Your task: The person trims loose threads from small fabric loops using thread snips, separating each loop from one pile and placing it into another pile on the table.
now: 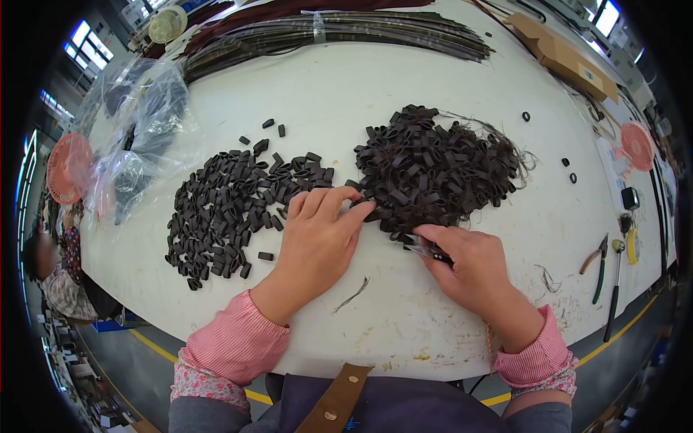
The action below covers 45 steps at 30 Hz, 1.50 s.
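Observation:
Two heaps of small black strap loops lie on the white table: a neater one (216, 216) on the left, and a denser pile (433, 169) on the right with loose threads tangled in it. My left hand (317, 234) is at the near left edge of the right pile, thumb and fingertips pinched on a black loop (359, 203) that they partly cover. Wrapped in my right hand (469, 263) is a pair of small thread snips (426, 249), blades pointing left beside the pile's near edge. Its handles are mostly hidden by the palm.
Clear plastic bags (144, 137) lie at left, a bundle of long dark strips (332, 36) at the back. A cardboard box (563, 58), pliers (598, 267), a screwdriver-like tool (615, 289) and a pink fan (637, 146) are on the right. Another person (61, 278) sits far left.

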Available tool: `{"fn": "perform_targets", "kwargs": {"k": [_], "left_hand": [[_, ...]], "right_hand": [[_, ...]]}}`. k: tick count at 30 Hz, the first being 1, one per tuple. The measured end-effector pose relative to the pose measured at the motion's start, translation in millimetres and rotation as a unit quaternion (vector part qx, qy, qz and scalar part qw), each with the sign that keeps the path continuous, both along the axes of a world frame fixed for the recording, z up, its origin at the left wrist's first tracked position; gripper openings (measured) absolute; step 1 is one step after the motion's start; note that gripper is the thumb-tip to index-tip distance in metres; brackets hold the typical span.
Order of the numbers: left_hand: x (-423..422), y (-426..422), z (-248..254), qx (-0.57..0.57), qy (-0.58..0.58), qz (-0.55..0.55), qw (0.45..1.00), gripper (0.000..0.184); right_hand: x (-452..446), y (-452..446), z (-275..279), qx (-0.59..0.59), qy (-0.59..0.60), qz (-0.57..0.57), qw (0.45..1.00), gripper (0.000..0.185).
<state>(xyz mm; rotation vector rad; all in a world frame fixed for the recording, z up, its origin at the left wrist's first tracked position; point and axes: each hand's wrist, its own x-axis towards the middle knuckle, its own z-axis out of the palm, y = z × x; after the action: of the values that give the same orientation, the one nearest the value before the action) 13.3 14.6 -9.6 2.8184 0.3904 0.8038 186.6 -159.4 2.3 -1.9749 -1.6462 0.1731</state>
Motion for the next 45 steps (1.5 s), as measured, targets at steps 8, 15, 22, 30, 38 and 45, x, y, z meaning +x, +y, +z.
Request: {"fn": "perform_targets", "kwargs": {"k": [8,15,22,30,38,45], "left_hand": [[-4,-4,6,0.005,0.032,0.013,0.999,0.022],[-5,-6,5,0.04,0.035,-0.007,0.999,0.022],[-8,-9,4,-0.04,0.054,-0.032,0.997,0.02],[-11,-19,16,-0.567,0.08,-0.025,0.819,0.019],[-11,-24,15,-0.782,0.054,-0.115,0.61,0.033],[-11,-25,16,-0.758,0.013,-0.098,0.644,0.051]], "right_hand": [[1,-1,-1,0.008,-0.004,0.028,1.0,0.038],[1,-1,1,-0.005,0.007,0.027,1.0,0.037],[2,-2,-1,-0.006,0.013,0.027,1.0,0.036],[1,0,0,0.025,0.051,0.031,0.998,0.037],[0,0,2,0.028,0.082,0.028,0.996,0.037],[-2,1,16,0.026,0.1,-0.025,0.994,0.031]]}}
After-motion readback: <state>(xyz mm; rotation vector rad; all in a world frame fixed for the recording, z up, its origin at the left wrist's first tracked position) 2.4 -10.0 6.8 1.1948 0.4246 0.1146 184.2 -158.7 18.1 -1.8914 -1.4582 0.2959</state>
